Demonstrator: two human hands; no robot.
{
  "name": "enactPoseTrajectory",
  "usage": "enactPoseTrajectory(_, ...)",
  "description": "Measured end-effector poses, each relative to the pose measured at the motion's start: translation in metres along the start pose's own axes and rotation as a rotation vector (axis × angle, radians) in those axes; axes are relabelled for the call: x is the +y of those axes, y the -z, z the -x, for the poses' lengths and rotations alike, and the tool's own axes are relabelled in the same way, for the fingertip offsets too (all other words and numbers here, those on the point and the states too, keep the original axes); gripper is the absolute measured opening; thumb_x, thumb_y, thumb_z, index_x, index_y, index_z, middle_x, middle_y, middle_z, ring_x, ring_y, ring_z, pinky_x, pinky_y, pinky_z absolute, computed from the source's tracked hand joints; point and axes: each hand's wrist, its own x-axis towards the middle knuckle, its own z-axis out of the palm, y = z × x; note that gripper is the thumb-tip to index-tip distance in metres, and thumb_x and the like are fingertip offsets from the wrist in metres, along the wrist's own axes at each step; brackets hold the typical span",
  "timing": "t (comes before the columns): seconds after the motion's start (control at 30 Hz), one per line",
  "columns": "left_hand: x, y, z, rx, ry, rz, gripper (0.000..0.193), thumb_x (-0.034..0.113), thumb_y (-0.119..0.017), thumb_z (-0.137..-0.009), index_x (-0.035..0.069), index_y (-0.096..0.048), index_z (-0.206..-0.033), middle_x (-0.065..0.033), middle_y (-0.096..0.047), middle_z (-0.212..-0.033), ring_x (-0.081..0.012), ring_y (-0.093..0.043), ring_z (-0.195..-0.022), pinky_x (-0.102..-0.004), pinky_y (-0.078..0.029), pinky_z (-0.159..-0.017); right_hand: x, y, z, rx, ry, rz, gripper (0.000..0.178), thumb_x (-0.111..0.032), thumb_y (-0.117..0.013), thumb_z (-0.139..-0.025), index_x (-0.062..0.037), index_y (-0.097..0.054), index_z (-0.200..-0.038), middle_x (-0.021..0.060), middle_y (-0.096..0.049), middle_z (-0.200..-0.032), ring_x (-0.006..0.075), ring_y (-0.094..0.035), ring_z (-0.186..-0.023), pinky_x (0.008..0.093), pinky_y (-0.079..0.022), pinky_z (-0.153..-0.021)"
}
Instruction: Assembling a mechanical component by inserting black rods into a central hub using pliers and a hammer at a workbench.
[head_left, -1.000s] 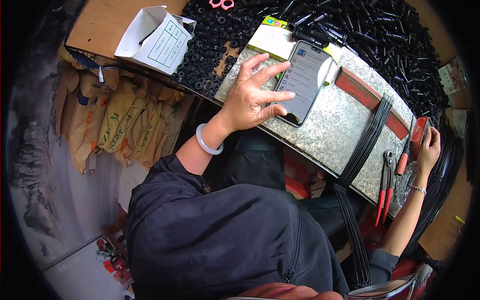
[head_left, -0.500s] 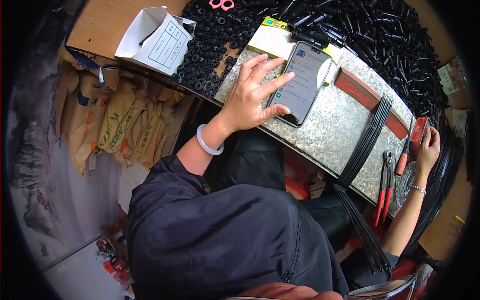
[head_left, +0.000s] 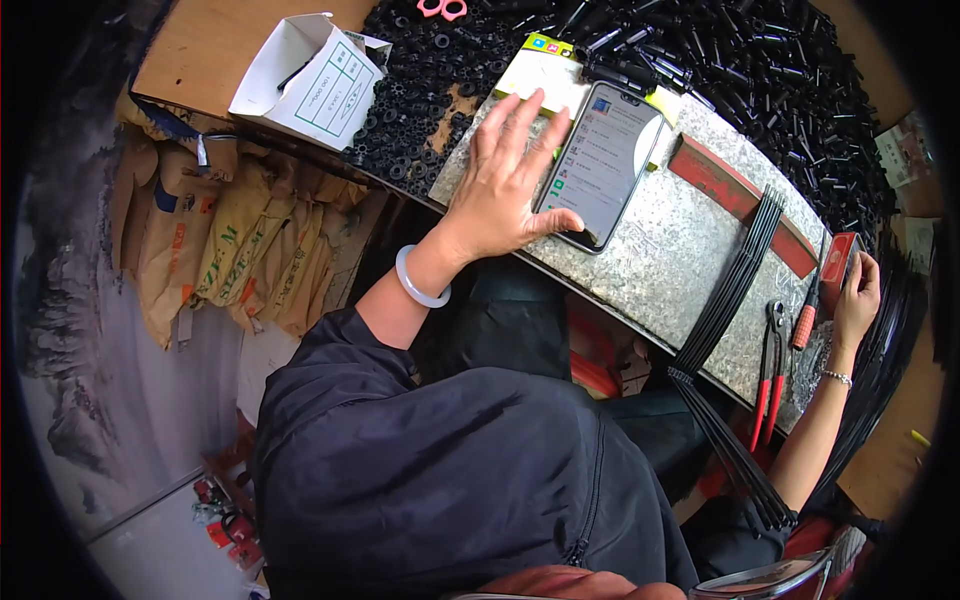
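My left hand (head_left: 503,195) is spread over the left side of a smartphone (head_left: 607,165) that lies face up with its screen lit. The thumb crosses the phone's lower end, while the other fingers point away beside its left edge. At the far right, my right hand (head_left: 856,302) has its fingers bent down beside a red block (head_left: 838,268). Whatever is under those fingers is hidden. A tied bundle of thin black rods (head_left: 727,295) lies across the worktop's front edge, its lower end hanging toward my right forearm.
Red-handled pliers (head_left: 770,375) and an orange-handled tool (head_left: 804,322) lie near my right hand. A red metal bar (head_left: 740,205) sits on the stone worktop (head_left: 650,270). Heaps of black parts (head_left: 740,60) fill the back. A white carton (head_left: 310,85) and pink-handled scissors (head_left: 445,8) are at the far left.
My left fingers have drawn left off the phone screen and straightened. The list on the screen has shifted slightly. The bundle's hanging end has swung a little right. My right hand stays put.
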Motion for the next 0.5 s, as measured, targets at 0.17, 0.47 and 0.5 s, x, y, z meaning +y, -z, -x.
enactPoseTrajectory(0.17, 0.002, 0.004, -0.001, 0.222, 0.084, 0.29, 0.077, 0.074, -0.047, -0.078, 0.017, -0.056, -0.129, -0.0168, -0.039, -0.142, -0.0387, -0.027, -0.13, -0.0489, -0.024, -0.108, 0.002, 0.002, 0.0, -0.006, -0.018, 0.01, 0.025, -0.024, -0.054, -0.096, -0.0029, -0.062, -0.106, 0.0059, -0.067, -0.095, 0.0118, -0.059, -0.085, 0.0263, -0.046, -0.078)
enactPoseTrajectory(0.47, -0.008, 0.009, 0.003, 0.083, -0.05, 0.295, 0.059, 0.07, -0.044, -0.083, 0.024, -0.075, -0.101, -0.0128, -0.053, -0.133, -0.0351, -0.032, -0.128, -0.0451, -0.024, -0.107, 0.001, -0.002, -0.001, 0.012, 0.002, 0.016, 0.025, -0.024, -0.054, -0.096, -0.0031, -0.062, -0.106, 0.0067, -0.067, -0.096, 0.0132, -0.06, -0.085, 0.0269, -0.046, -0.079)
enactPoseTrajectory(0.5, -0.008, 0.009, 0.003, 0.083, -0.05, 0.296, 0.059, 0.07, -0.044, -0.083, 0.024, -0.075, -0.101, -0.0128, -0.053, -0.133, -0.0351, -0.032, -0.128, -0.0451, -0.024, -0.107, 0.002, -0.001, -0.001, 0.012, 0.002, 0.017, 0.025, -0.024, -0.054, -0.096, -0.0031, -0.062, -0.106, 0.0067, -0.067, -0.096, 0.0132, -0.06, -0.085, 0.0269, -0.046, -0.079)
